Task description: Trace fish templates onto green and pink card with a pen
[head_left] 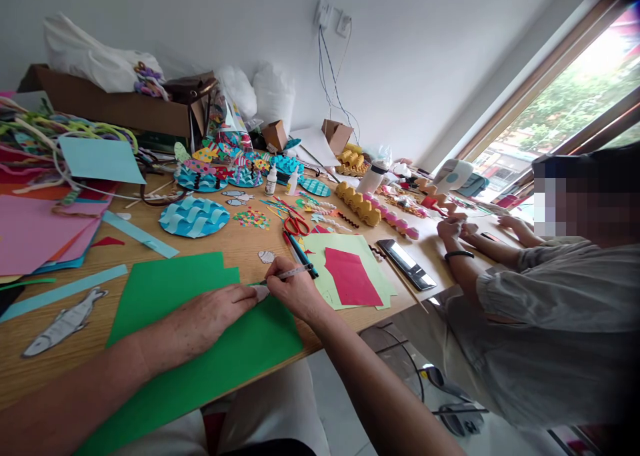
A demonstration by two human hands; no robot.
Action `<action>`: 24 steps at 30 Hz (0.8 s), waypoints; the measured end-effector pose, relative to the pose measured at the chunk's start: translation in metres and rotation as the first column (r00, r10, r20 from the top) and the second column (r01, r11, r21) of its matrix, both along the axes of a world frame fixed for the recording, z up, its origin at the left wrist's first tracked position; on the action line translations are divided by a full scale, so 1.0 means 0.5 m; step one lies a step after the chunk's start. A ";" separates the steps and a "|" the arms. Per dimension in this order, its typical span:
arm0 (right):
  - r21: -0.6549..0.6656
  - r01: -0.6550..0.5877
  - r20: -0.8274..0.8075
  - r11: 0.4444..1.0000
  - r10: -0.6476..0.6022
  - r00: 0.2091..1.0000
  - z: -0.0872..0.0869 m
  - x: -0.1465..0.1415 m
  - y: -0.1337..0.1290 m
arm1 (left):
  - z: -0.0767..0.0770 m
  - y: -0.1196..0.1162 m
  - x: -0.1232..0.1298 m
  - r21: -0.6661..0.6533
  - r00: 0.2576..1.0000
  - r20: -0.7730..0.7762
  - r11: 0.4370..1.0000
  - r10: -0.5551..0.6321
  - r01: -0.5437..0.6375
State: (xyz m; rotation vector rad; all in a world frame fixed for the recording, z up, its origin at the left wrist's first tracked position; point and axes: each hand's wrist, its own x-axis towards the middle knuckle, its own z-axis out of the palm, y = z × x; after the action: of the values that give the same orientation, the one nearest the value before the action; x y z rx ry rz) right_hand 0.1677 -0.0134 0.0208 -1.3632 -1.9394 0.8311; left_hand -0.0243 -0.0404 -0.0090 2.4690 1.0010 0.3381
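A large green sheet (pixel 165 289) lies at the table's front edge. Across it rests my left hand (pixel 210 317), palm down, its fingers stretched out and flat, with the fingertips on a small pale paper piece (pixel 261 292). My right hand (pixel 293 286) is closed round a slim pen (pixel 296 271), whose tip end is beside that piece, near my left fingertips. Just beyond my right hand lie dark markers (pixel 301 253) and red-handled scissors (pixel 297 225). A red sheet (pixel 351 277) on light green paper (pixel 320 283) is to the right.
A paper fish (pixel 65 323) and blue strips (pixel 70 289) lie left, near coloured paper (pixel 47 233). Behind are a woven blue disc (pixel 194 217) and glue bottles (pixel 271 180). A phone (pixel 407 264) lies right, near another person (pixel 560 289).
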 end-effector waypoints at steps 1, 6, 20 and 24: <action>-0.005 -0.001 0.002 1.000 0.001 1.000 0.001 0.001 -0.001 | 0.000 0.000 0.000 0.008 1.000 0.004 1.000 -0.003 0.003; -0.027 -0.005 0.014 1.000 0.006 1.000 0.008 -0.001 -0.004 | -0.009 -0.002 -0.002 0.044 0.999 0.048 0.999 0.009 -0.011; -0.068 0.030 0.008 0.997 -0.029 1.000 0.006 0.007 -0.002 | 0.001 -0.008 0.001 0.025 0.999 -0.033 0.999 0.024 -0.023; -0.054 0.027 0.004 0.998 -0.027 1.000 -0.002 0.006 0.001 | -0.006 -0.006 -0.002 0.045 0.999 -0.018 0.999 0.027 -0.026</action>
State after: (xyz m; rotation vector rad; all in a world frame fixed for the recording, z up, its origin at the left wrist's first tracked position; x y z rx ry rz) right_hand 0.1706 -0.0130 0.0199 -1.4206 -1.9094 0.8742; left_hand -0.0251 -0.0436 -0.0119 2.5047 1.0454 0.3504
